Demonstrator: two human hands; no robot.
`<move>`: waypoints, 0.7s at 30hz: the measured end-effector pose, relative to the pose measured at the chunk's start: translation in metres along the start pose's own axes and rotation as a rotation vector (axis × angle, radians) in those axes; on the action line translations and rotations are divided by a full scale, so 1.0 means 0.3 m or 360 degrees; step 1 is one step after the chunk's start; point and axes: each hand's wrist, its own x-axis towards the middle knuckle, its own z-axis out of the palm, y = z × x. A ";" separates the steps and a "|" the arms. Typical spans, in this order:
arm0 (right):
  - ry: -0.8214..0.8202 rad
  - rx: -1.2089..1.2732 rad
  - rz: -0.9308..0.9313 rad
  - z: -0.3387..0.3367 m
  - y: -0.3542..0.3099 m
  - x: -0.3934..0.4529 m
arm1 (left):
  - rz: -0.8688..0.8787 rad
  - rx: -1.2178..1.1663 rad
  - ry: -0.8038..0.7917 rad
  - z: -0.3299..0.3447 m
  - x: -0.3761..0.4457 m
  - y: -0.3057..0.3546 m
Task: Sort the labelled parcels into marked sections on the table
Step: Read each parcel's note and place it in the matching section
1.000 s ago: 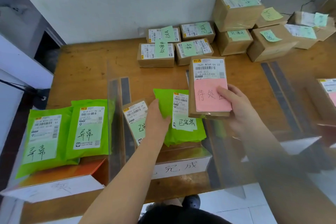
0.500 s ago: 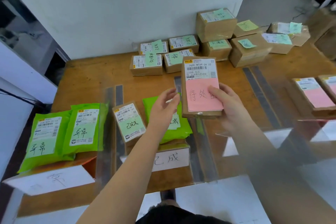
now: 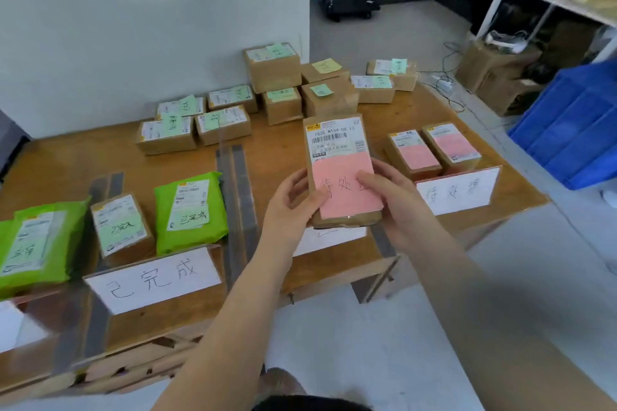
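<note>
Head view only: a brown parcel w/ pink label (image 3: 340,173) is held above the table (image 3: 83,160), long axis pointing away from the person, label up. It is gripped by both hands: left hand (image 3: 290,207) is curled on the near-left edge, right hand (image 3: 397,207) on the right edge w/ thumb pressed on the pink note. The matching section, marked by a white sign (image 3: 457,190), lies right of the right-hand fingers, where two pink-labelled parcels (image 3: 434,150) are already laid. Right hand is judged nearer, so a short rightward carry is probably needed.
</note>
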 end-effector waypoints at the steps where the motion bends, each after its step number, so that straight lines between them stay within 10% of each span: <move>1: 0.0023 0.0003 0.0003 -0.051 -0.014 -0.015 | -0.0005 0.0027 -0.0020 0.049 -0.012 -0.005; 21: 0.0486 -0.0062 -0.0118 -0.760 -0.301 0.195 | -0.0142 0.0082 -0.0420 0.824 0.292 -0.078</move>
